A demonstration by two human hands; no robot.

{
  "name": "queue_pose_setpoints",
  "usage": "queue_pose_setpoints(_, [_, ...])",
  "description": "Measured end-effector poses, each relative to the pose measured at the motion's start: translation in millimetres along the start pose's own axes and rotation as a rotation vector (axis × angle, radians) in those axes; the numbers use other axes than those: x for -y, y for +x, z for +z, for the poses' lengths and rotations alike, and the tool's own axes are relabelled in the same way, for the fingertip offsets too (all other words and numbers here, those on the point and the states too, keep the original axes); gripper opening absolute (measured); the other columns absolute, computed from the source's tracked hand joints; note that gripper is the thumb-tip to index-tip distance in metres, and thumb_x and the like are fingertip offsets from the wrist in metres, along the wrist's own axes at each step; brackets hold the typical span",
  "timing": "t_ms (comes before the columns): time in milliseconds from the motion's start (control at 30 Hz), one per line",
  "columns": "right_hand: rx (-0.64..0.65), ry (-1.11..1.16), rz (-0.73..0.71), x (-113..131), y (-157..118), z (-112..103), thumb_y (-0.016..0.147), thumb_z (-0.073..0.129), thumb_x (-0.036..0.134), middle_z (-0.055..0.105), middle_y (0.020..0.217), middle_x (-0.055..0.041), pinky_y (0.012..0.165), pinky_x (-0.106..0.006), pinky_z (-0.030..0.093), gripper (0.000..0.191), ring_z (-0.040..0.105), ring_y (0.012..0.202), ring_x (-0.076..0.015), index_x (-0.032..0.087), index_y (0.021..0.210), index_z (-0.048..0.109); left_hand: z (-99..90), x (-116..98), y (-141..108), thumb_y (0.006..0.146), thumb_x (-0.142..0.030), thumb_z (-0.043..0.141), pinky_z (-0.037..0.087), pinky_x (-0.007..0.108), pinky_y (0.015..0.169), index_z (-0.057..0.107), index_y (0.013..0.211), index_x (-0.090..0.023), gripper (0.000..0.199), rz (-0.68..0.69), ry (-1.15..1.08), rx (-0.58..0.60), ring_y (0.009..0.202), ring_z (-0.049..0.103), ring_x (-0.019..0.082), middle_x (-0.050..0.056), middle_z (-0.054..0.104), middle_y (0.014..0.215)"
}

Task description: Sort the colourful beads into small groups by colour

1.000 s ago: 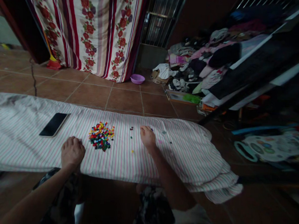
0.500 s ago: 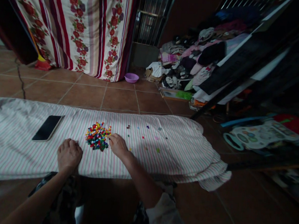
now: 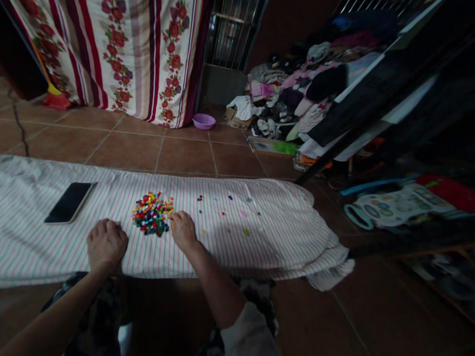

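A heap of tiny multicoloured pieces (image 3: 151, 215), perhaps beads, lies on a striped cloth (image 3: 293, 247). At the heap's right edge is my right hand (image 3: 183, 231), its fingertips pinched together; whatever may be between them is too small to make out. My left hand (image 3: 106, 243) rests on the cloth below and left of the heap, fingers curled under, with nothing seen in it. To the right, small pieces lie apart by colour, among them dark brown pieces (image 3: 200, 198), a red piece (image 3: 223, 213), pink pieces (image 3: 243, 214) and yellow-green pieces (image 3: 246, 232).
A dark-screened phone (image 3: 70, 203) lies on the cloth at the left. Beyond, on the tiled floor, are a purple basin (image 3: 204, 122), a floral curtain (image 3: 136, 46) and a pile of clothes (image 3: 296, 90). A colourful plastic toy (image 3: 398, 204) is at the right.
The whole view has shifted slightly, so everything appears a little further left. My right hand stays at the heap's right edge with small finger movement; my left hand has stayed put.
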State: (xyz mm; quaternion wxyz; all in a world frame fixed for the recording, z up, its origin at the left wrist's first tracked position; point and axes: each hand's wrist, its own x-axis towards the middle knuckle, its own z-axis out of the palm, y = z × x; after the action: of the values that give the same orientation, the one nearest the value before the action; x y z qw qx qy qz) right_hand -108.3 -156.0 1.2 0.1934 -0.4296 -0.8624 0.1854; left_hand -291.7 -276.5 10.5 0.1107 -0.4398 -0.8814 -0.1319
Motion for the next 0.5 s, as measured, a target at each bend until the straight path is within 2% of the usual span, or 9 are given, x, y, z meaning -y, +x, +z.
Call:
queue_pose_setpoints(200, [-0.054, 0.082, 0.069, -5.1, -2.6, -14.7, 0.092, 0.047, 0.019, 0.064, 0.101, -0.0031, 0.087, -0.027, 0.043, 0.023, 0.058, 0.098, -0.0154, 0.023, 0.106, 0.064, -1.3, -0.5, -0.2, 0.087, -0.029, 0.033, 0.036, 0.040, 0.086, 0.055, 0.098, -0.013, 0.030, -0.001, -0.024, -0.005, 0.099, 0.050, 0.026, 0.015, 0.056, 0.106])
queue_pose_setpoints(500, [-0.186, 0.187, 0.092, -30.2, -22.8, -55.8, 0.087, 0.046, 0.012, 0.065, 0.099, -0.0038, 0.088, -0.027, 0.045, 0.026, 0.059, 0.096, -0.0151, 0.022, 0.099, 0.067, -0.7, 0.5, -2.1, 0.087, -0.029, 0.032, 0.035, 0.040, 0.086, 0.056, 0.100, -0.012, 0.033, 0.013, 0.009, -0.034, 0.096, 0.050, 0.026, 0.015, 0.057, 0.104])
